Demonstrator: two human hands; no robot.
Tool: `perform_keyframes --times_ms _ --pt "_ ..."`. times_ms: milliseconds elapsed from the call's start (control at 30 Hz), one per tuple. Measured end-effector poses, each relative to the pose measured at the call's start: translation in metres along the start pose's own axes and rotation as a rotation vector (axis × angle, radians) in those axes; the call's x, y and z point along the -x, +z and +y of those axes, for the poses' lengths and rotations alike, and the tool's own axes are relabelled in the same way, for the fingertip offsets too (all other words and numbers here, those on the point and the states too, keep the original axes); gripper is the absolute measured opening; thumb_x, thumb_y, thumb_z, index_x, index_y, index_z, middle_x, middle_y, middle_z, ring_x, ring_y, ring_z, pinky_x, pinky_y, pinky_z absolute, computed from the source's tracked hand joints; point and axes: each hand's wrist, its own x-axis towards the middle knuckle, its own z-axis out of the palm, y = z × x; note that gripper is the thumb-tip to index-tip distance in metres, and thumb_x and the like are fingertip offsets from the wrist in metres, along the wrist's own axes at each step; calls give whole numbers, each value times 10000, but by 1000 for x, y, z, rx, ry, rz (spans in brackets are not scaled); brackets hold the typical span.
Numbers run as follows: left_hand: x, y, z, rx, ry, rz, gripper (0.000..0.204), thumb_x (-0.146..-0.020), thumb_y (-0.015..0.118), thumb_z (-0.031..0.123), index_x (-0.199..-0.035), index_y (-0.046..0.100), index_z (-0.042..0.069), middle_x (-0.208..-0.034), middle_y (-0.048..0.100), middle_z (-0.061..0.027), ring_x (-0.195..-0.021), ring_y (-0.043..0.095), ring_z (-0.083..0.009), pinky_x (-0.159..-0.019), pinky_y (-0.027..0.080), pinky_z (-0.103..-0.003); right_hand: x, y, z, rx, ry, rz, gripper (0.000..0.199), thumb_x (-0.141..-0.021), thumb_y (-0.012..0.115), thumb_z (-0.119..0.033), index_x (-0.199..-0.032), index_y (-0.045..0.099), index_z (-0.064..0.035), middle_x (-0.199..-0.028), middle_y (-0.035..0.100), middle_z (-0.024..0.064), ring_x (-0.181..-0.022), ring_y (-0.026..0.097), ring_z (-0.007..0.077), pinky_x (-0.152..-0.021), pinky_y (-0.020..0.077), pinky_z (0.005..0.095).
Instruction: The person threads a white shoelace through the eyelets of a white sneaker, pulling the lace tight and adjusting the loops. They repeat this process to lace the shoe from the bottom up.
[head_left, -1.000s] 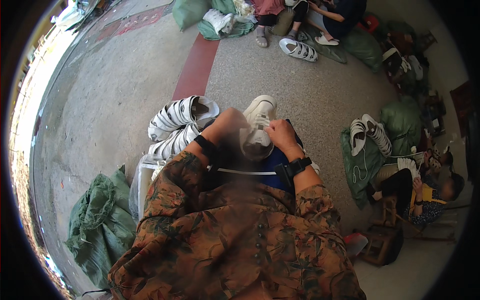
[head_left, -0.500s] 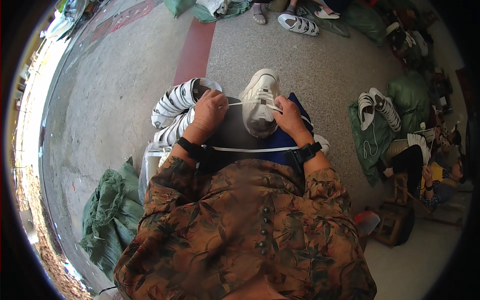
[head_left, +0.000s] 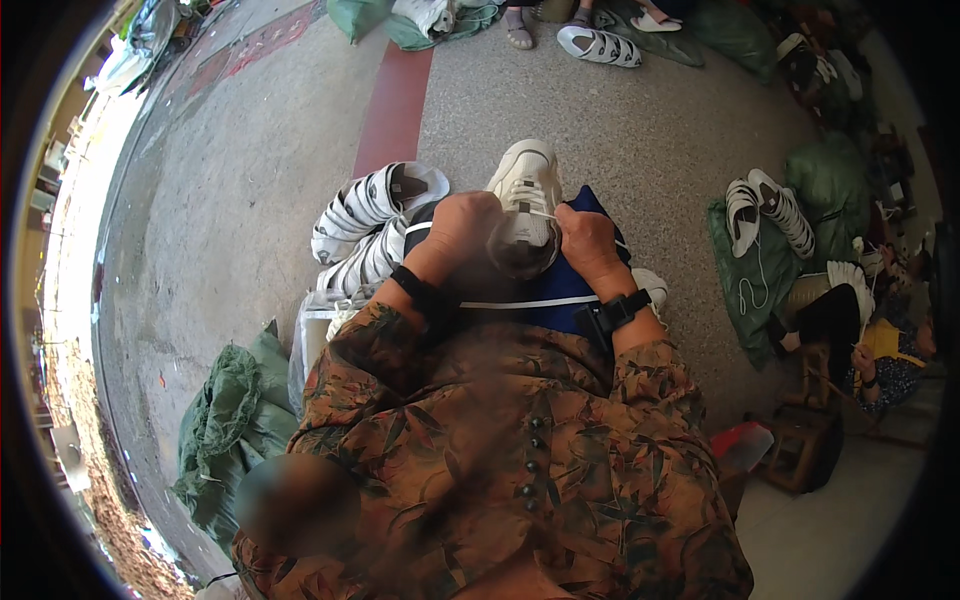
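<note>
Two hands worked one white sneaker (head_left: pixel 526 205) on the lap: left hand (head_left: pixel 462 226) clenched against its side, right hand (head_left: pixel 588 240) pinching the white lace (head_left: pixel 541 213).

Open-air shoe workshop on a concrete floor (head_left: pixel 250 200). White sneakers (head_left: pixel 370 205) piled loose, more pairs (head_left: pixel 768 210) laid on green sacks (head_left: pixel 235 420). Other people seated low at the edges, one on a wooden stool (head_left: pixel 805 440).
</note>
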Motion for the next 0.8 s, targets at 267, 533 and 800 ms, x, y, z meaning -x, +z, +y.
perform_keyframes --times_ms 267,533,800 --pt "-9 10 -19 526 -189 -83 220 -777 555 166 -831 622 -37 -728 627 -188 -680 628 -257 -626 485 -350 -22 9 -7 -439 83 78 56 -806 556 -74 -824 585 -29 -716 601 187 -722 612 352 -631 483 398" --pt "-18 15 -19 633 -249 -144 209 -784 570 166 -786 603 -40 -591 539 -28 -498 484 -95 -447 374 -235 -51 6 -13 -80 79 -260 77 -747 591 -97 -816 610 -68 -767 640 147 -769 630 330 -681 486 416" --pt "-12 -3 -3 670 -336 -187 229 -774 655 201 -776 630 -26 -618 560 -24 -516 497 -88 -458 387 -239 -59 4 -25 148 -34 -353 118 -736 571 -71 -841 618 -44 -827 657 157 -813 636 341 -712 502 427"
